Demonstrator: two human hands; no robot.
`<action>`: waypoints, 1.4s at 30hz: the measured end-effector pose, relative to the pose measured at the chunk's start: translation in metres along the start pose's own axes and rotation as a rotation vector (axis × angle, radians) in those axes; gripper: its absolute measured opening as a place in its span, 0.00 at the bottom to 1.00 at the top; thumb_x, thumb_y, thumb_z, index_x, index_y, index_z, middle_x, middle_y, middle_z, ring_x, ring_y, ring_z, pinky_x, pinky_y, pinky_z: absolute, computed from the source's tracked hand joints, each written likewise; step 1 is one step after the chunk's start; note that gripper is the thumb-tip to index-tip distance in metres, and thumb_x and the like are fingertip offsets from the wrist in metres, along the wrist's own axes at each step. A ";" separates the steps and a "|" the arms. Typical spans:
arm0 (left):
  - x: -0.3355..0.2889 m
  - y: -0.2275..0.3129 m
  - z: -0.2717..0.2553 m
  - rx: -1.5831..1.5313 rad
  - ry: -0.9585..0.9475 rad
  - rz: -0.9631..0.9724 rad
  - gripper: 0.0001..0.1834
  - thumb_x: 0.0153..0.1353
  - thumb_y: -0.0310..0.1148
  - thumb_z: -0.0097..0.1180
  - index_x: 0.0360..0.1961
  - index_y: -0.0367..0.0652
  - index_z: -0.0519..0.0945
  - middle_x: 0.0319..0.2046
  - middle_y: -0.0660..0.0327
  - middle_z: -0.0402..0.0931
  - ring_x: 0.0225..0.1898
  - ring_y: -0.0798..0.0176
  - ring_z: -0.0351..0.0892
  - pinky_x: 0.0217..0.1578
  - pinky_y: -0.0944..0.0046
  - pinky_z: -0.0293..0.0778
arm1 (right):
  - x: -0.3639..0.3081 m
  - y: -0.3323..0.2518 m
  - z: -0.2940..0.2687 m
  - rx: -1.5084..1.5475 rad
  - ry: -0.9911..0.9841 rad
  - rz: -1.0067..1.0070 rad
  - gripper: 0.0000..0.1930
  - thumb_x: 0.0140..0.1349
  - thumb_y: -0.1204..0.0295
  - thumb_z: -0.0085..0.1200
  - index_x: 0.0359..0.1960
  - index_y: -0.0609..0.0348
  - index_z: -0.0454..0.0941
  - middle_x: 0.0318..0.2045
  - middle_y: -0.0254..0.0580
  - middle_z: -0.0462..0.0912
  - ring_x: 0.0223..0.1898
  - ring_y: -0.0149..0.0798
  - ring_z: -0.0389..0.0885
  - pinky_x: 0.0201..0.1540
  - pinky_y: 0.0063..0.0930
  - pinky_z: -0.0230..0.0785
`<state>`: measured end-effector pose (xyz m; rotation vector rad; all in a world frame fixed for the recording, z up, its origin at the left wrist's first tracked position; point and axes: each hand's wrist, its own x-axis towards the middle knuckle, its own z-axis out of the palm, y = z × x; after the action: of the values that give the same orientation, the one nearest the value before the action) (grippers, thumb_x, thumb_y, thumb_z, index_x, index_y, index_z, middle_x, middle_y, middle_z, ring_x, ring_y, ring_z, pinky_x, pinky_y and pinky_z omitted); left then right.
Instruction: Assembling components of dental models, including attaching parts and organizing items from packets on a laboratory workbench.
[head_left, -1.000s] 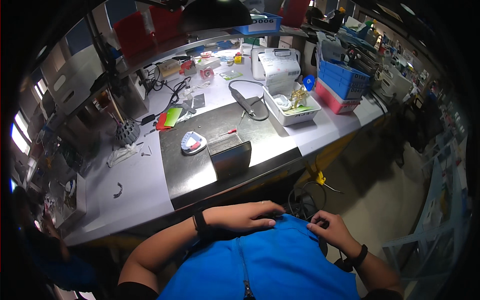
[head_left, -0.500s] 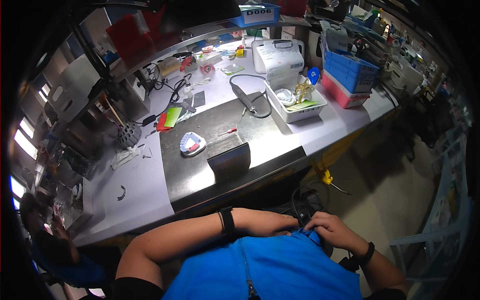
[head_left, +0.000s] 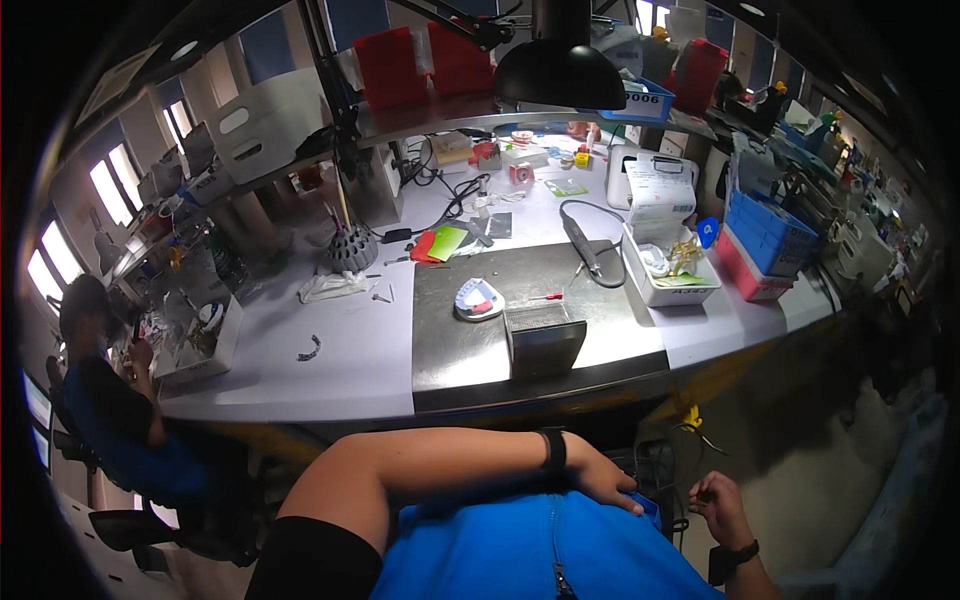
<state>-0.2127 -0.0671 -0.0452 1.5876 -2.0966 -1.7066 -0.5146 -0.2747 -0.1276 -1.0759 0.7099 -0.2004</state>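
Observation:
My left hand (head_left: 603, 477) reaches across my body and grips the side of my blue garment (head_left: 500, 540), its fingers bent over the cloth. Off to the right of it, apart from the garment, my right hand (head_left: 724, 508) is raised with curled fingers drawn together; whatever is inside them, if anything, is hidden. On the bench ahead, a dental model (head_left: 478, 299) with a pale blue tooth arch sits on a dark metal work plate (head_left: 440, 345). Beside it stands a dark box-shaped block (head_left: 545, 345) with a ridged top, a small red-handled tool (head_left: 547, 297) lying behind it.
A corded handpiece (head_left: 582, 245) lies near a white tray (head_left: 682, 293) with papers and parts. Blue bins (head_left: 770, 235) stand stacked at right. A black lamp (head_left: 558, 75) hangs overhead. At left, a small metal framework (head_left: 309, 348) lies by the bench edge; another person (head_left: 150, 420) sits beyond.
My right hand has let go of the blue garment and moved away to the right. My left hand stays at the cloth. The view has swung left, showing more of the seated person.

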 end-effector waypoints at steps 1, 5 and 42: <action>-0.008 -0.007 0.001 -0.026 0.042 0.031 0.47 0.78 0.70 0.36 0.72 0.35 0.68 0.68 0.36 0.72 0.71 0.36 0.71 0.69 0.43 0.69 | -0.001 0.022 -0.013 -0.215 0.110 0.116 0.11 0.73 0.73 0.49 0.49 0.59 0.83 0.40 0.45 0.88 0.41 0.39 0.88 0.46 0.37 0.82; -0.068 -0.012 -0.005 -0.079 0.279 0.035 0.33 0.81 0.61 0.41 0.66 0.42 0.74 0.55 0.41 0.82 0.58 0.41 0.83 0.60 0.45 0.76 | -0.020 0.090 -0.059 -0.383 0.087 0.501 0.14 0.76 0.67 0.53 0.57 0.58 0.82 0.45 0.43 0.90 0.44 0.38 0.88 0.48 0.37 0.83; -0.173 -0.055 0.076 -0.347 0.895 0.145 0.13 0.74 0.26 0.55 0.56 0.35 0.81 0.51 0.48 0.83 0.56 0.50 0.83 0.59 0.57 0.75 | 0.086 0.223 -0.126 -0.279 -0.424 0.580 0.18 0.75 0.63 0.57 0.62 0.56 0.81 0.54 0.37 0.89 0.46 0.34 0.87 0.51 0.37 0.82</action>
<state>-0.1334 0.1119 -0.0221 1.5963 -1.3448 -0.9428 -0.5671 -0.3012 -0.3910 -1.0826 0.6437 0.6234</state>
